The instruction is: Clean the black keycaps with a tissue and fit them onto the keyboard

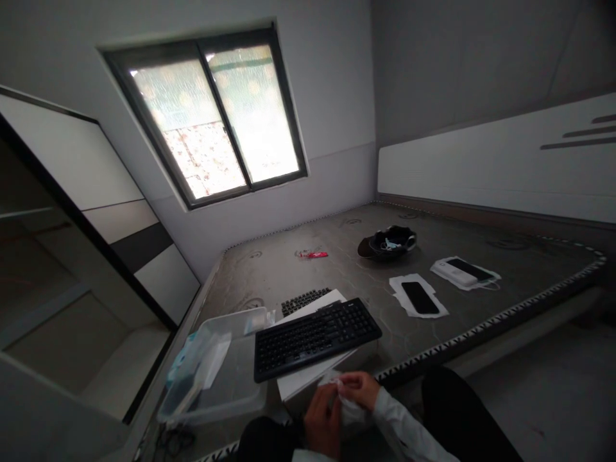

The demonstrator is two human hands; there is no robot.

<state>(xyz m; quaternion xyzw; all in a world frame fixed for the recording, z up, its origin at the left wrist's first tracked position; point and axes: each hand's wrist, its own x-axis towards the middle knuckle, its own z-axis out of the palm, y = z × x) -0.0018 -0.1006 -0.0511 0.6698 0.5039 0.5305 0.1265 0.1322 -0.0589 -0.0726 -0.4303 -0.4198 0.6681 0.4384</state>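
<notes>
My left hand [322,420] and my right hand [362,389] meet at the bottom of the head view, fingers pinched together on a thin, whitish see-through plastic bag [353,412]. The bag hangs below the fingertips, and its contents cannot be made out. Just beyond my hands, a black keyboard [315,337] lies tilted across a white box [294,385]. Part of a second set of black keys [304,300] shows behind the box.
Left of the keyboard, a clear plastic bin [235,401] holds papers. On the mattress [351,282] lie a red packet [314,255], a dark cap [387,245] with something inside, a black phone [420,298] on white cloth, and another phone [468,269] beside a white device [455,274].
</notes>
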